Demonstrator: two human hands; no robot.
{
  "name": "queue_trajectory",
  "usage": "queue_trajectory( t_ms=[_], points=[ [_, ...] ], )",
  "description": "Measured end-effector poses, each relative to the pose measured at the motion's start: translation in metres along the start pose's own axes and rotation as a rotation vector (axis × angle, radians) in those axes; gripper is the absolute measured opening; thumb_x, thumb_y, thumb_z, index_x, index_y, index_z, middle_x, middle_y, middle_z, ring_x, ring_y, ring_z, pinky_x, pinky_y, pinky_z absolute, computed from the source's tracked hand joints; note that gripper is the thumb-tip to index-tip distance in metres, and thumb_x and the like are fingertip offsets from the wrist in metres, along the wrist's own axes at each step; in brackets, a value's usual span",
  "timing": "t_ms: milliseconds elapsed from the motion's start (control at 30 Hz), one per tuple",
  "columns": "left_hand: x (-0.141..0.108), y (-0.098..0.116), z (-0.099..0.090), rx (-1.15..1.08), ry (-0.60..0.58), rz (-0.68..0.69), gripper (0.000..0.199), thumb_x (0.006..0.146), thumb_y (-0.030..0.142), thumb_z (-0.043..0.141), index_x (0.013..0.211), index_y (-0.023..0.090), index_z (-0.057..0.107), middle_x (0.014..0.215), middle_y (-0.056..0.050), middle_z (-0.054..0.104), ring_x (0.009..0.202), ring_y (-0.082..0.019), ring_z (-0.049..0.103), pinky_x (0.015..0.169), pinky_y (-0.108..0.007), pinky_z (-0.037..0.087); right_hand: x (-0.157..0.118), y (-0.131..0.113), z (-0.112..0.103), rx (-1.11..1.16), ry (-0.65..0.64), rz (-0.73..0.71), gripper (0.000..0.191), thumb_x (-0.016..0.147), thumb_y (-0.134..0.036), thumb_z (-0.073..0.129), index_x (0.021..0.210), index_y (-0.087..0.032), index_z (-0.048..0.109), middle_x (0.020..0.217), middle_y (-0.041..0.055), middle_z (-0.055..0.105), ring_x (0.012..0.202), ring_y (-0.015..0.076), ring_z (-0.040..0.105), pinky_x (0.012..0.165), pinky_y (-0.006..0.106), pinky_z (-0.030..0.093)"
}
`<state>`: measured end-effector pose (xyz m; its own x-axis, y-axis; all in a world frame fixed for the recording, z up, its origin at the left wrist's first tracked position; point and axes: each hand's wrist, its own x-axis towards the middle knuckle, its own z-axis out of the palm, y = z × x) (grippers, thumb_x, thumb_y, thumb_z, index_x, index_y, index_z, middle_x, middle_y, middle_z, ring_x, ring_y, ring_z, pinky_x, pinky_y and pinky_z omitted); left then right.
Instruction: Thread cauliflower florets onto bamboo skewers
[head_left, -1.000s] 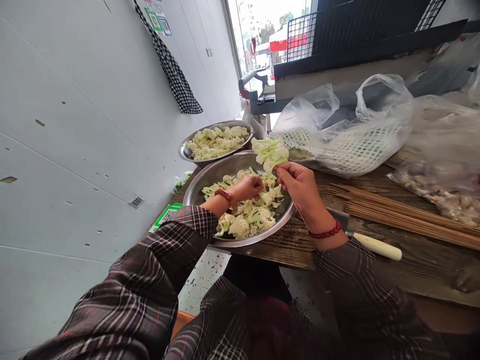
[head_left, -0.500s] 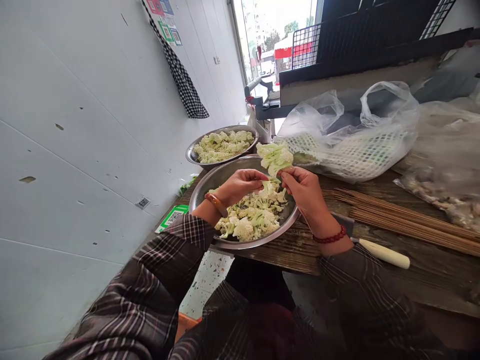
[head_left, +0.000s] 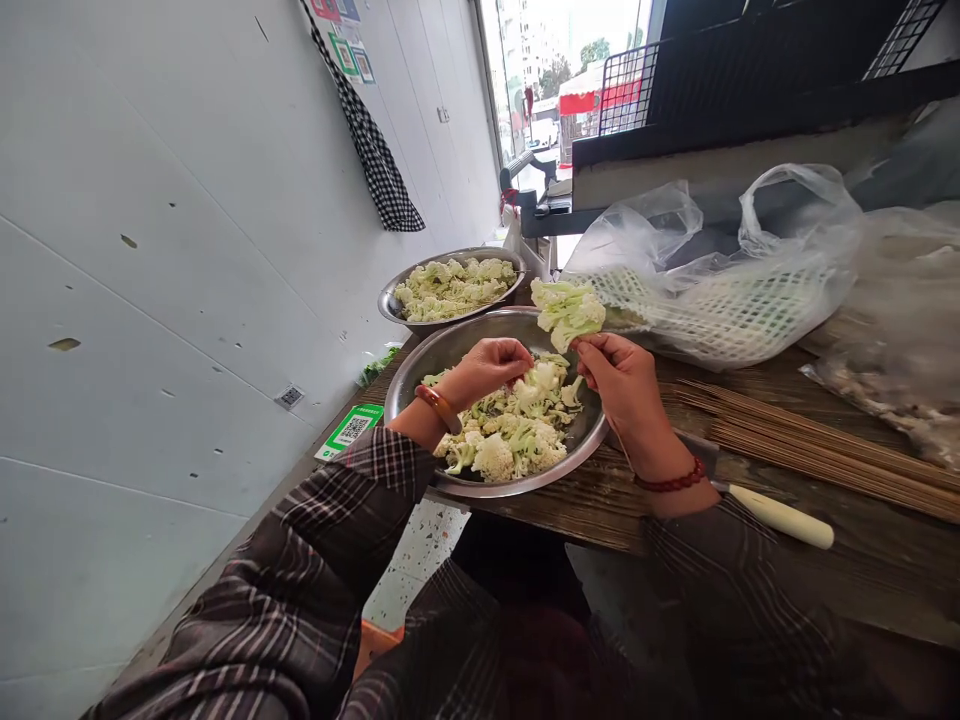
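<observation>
My right hand (head_left: 619, 375) is closed on a cauliflower skewer (head_left: 568, 315), pale green and white florets bunched above the fingertips. A thin stick shows below this hand, along the wrist. To its left, my left hand (head_left: 495, 368) has its fingers pinched together over a large metal bowl (head_left: 517, 488). A cauliflower floret (head_left: 545, 385) shows at those fingertips, and part of the grip is hidden. More cauliflower pieces (head_left: 502, 455) lie in the bowl beneath both hands.
Behind stands a second metal bowl (head_left: 390, 308) with cauliflower. Plastic bags (head_left: 750, 310) sit at the back right. Bamboo skewers (head_left: 817, 445) and a knife with a pale handle (head_left: 784, 515) lie on the wooden table (head_left: 592, 515). A wall (head_left: 187, 300) rises on the left.
My hands have drawn slightly apart. The right hand and the florets it holds have shifted a little right, and the whole view has shifted slightly.
</observation>
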<state>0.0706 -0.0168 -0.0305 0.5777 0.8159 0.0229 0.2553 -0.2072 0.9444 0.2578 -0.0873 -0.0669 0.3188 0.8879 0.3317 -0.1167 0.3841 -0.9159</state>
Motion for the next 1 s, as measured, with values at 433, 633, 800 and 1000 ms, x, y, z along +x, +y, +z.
queue_trajectory(
  t_ms=[433,633,800,1000],
  points=[
    [0.041,-0.017,-0.006,0.620,-0.085,-0.004,0.012,0.083,0.015,0.059,0.086,0.013,0.070,0.078,-0.005,0.070,0.068,-0.014,0.064,0.066,-0.026,0.051,0.000,0.003,-0.002,-0.005,-0.006,-0.012,0.017,0.084,-0.035,0.067,0.082,-0.019,0.072,0.062,-0.0028,0.058,0.053,0.0099,0.045,0.048,0.023,0.034],
    [0.054,-0.036,0.000,0.894,-0.037,0.101,0.014,0.066,0.017,0.073,0.080,0.016,0.071,0.080,-0.003,0.067,0.078,-0.018,0.060,0.076,-0.029,0.048,0.000,0.001,-0.002,-0.033,-0.014,-0.012,0.020,0.084,-0.037,0.067,0.079,-0.019,0.070,0.062,-0.0029,0.057,0.053,0.0099,0.045,0.049,0.023,0.034],
    [0.056,-0.045,0.006,0.717,-0.001,0.080,0.008,0.067,0.010,0.068,0.071,0.017,0.068,0.070,0.000,0.063,0.070,-0.015,0.057,0.071,-0.027,0.045,-0.001,0.000,-0.002,-0.041,-0.021,-0.020,0.019,0.085,-0.037,0.066,0.081,-0.018,0.071,0.062,-0.0027,0.057,0.054,0.0099,0.045,0.049,0.023,0.034],
    [0.047,-0.033,-0.018,0.009,0.087,-0.148,0.019,0.079,0.026,0.076,0.079,0.014,0.062,0.069,-0.005,0.068,0.062,-0.014,0.065,0.061,-0.025,0.049,-0.001,0.001,-0.002,-0.055,-0.020,-0.003,0.022,0.084,-0.040,0.066,0.082,-0.019,0.072,0.063,-0.0017,0.058,0.055,0.0112,0.046,0.049,0.024,0.035]
  ],
)
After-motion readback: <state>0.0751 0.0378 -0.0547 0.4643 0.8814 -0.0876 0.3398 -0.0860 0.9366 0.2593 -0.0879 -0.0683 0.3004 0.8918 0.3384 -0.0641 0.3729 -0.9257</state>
